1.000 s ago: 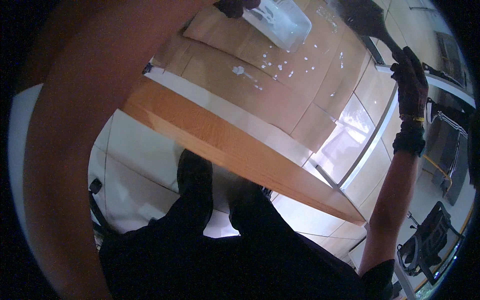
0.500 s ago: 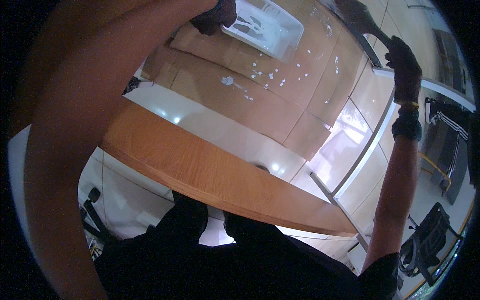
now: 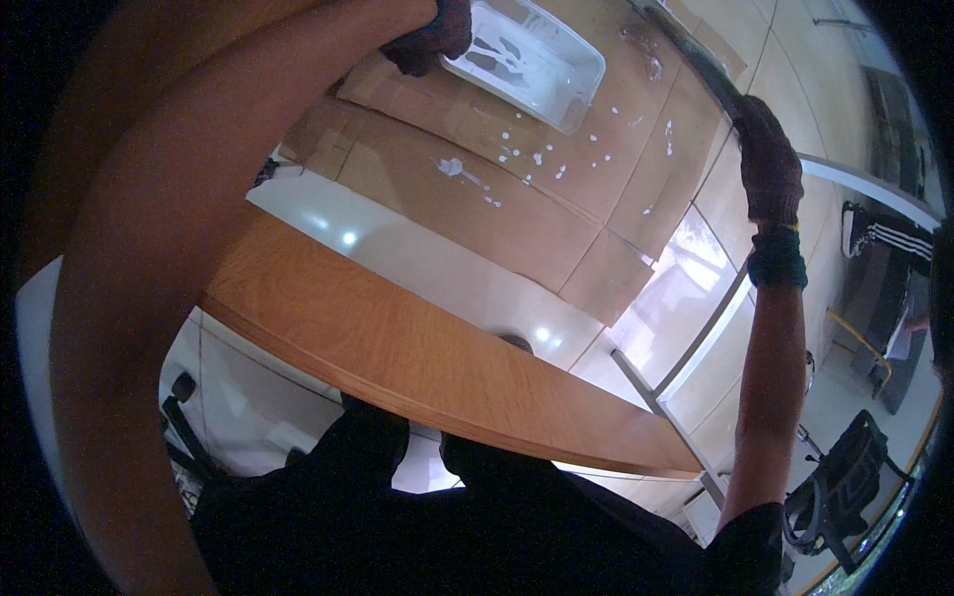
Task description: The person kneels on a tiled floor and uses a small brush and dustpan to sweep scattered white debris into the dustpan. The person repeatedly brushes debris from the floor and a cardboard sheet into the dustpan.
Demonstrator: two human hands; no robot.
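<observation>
Head view: left grip (image 3: 429, 38) clasping one tray (image 3: 568, 89), right grip (image 3: 770, 164) one dark tool (image 3: 706, 70).

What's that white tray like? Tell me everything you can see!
The white tray looks plastic: rectangular, with rounded corners, raised walls and a rim. White smears streak its inside, with greyish patches toward the left. It sits diagonally in view, open side up, over brown cardboard; I can't tell if it rests there. The gloved left hand grips its left end.

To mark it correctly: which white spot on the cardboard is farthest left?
The irregular blotch is farthest left; the smaller round spots all lie farther right.
</observation>
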